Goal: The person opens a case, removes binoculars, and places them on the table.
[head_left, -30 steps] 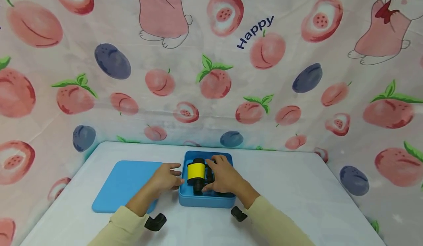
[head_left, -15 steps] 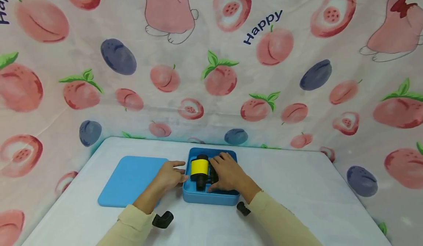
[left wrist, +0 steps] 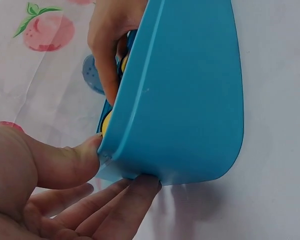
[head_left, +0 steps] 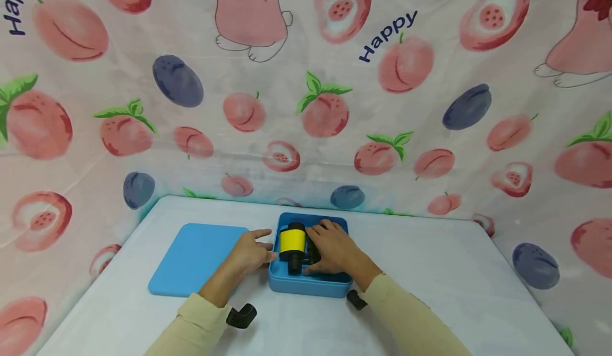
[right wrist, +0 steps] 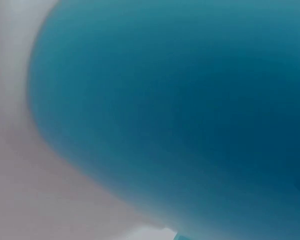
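Yellow-and-black binoculars (head_left: pixel 292 242) lie in a blue open box (head_left: pixel 309 287) on the white table, one barrel plainly visible. My right hand (head_left: pixel 336 249) reaches over the other barrel and grips it, hiding most of it. In the left wrist view, that same hand bends down into the box beside a bit of yellow. My left hand (head_left: pixel 251 252) is at the box's left side. Its thumb touches the rim and its fairly straight fingers (left wrist: pixel 140 192) rest against the outer wall. The right wrist view is filled by the blurred blue box (right wrist: pixel 115 100).
A flat blue lid (head_left: pixel 198 260) lies left of the box, partly behind the left forearm. Black wrist-worn pieces (head_left: pixel 241 316) hang under both sleeves. A fruit-print cloth (head_left: pixel 282 106) hangs behind the white table (head_left: pixel 430 271).
The head view has shifted, so the whole scene sits a little farther right. Both hands, the binoculars and the box keep nearly the same places relative to each other.
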A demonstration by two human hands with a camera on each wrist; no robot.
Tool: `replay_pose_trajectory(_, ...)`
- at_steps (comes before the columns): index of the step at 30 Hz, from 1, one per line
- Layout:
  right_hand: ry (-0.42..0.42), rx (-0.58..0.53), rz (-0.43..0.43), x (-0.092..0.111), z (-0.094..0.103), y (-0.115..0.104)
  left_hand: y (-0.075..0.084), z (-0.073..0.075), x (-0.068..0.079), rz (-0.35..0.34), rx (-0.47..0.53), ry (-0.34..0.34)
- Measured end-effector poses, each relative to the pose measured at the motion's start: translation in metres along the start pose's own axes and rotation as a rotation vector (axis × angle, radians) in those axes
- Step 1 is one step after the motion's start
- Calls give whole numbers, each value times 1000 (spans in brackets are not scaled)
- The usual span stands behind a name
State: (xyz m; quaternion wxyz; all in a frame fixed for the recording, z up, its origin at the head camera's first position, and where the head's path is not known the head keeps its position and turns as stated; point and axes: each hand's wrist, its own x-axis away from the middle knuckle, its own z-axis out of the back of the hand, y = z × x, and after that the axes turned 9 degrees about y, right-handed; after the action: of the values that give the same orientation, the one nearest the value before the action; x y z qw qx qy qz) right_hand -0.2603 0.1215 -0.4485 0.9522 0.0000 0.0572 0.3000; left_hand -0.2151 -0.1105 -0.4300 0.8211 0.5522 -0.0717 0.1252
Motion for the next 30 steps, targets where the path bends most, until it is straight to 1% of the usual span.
replay_pose_trajectory(3,-1,0,10,1,2,1,2,-1,1,4,9,3)
replay_pose_trajectory(9,14,-30,30,3,9,3,0,-1,0,19,6,24)
replay_pose_trajectory(16,16,-54,30,5,19,4,0,0,1,3,-7,18)
replay_pose_trajectory(24,51,-68,72,5,32,5,-2,-1,-1,-3,-6,30)
replay_pose_trajectory(30,62,-80,64,6,43,9,-2,-1,-1,-1,-14,24)
